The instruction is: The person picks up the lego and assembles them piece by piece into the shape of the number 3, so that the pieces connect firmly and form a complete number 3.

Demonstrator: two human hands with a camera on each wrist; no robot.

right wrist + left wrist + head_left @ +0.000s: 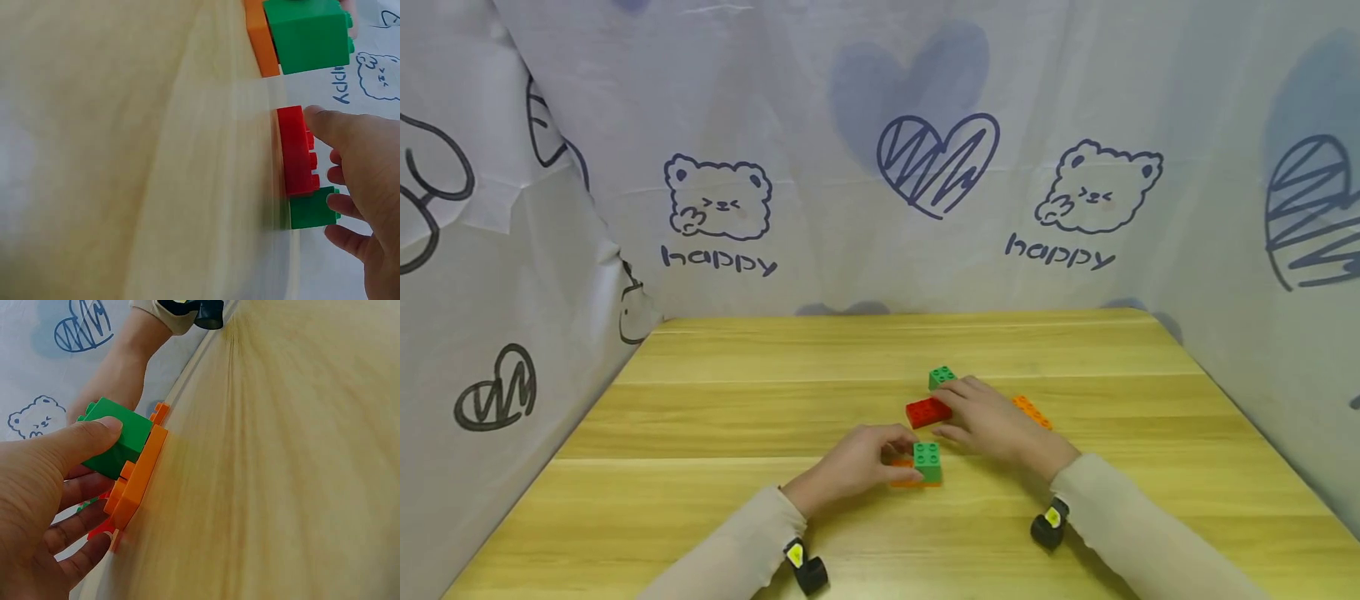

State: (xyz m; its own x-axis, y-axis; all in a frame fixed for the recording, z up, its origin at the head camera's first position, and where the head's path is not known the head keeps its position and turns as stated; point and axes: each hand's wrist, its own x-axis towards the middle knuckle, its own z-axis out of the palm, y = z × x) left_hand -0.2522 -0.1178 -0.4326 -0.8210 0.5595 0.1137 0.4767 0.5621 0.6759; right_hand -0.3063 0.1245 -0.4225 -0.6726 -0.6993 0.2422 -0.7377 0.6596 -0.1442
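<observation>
A green block (927, 467) sits on one end of a flat orange brick (139, 481), which lies on the table. My left hand (868, 457) holds this pair, its thumb pressed on the green block's side and some fingers behind. To the right and farther back, a red brick (923, 412) lies flat. My right hand (992, 421) hovers over its right end with fingers spread and loosely bent. In the right wrist view the thumb tip is close to one end of the red brick (295, 150); whether it touches cannot be told.
Behind the red brick stands another green block (942, 377), partly hidden by the right hand. Another orange brick (1032, 412) lies on the wooden table (737, 400), just right of that hand. Printed white cloth (850, 167) hangs around the back and sides.
</observation>
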